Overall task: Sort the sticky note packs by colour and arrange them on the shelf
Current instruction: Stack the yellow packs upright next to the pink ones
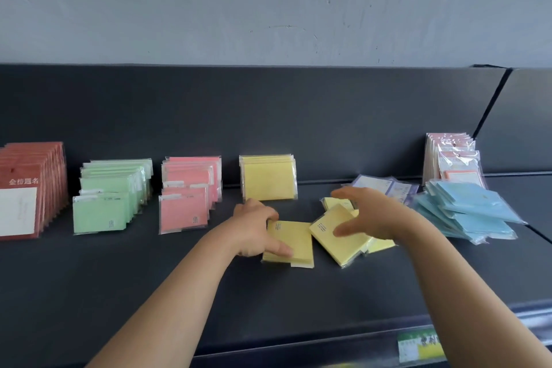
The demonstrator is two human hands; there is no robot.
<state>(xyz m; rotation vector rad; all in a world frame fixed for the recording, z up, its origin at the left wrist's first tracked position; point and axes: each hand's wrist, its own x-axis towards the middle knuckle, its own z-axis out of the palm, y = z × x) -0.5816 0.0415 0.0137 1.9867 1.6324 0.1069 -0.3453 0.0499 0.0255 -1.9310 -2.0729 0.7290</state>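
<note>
A small flat stack of yellow sticky note packs [294,240] lies on the dark shelf [119,293]. My left hand [257,227] grips its left side, thumb on the front edge and fingers curled over the back edge. To the right lie loose yellow packs [337,243], tilted and overlapping. My right hand [373,212] hovers over them with fingers spread and holds nothing. Upright rows stand behind: yellow packs [268,179], pink packs [188,203], green packs [110,200].
Red-brown packets [30,188] stand in a row at the far left. A heap of blue packs [469,212] and some purple packs [385,185] lie at the right, with pink-and-white packets [454,158] upright behind. A price label [418,346] sits on the shelf's front edge.
</note>
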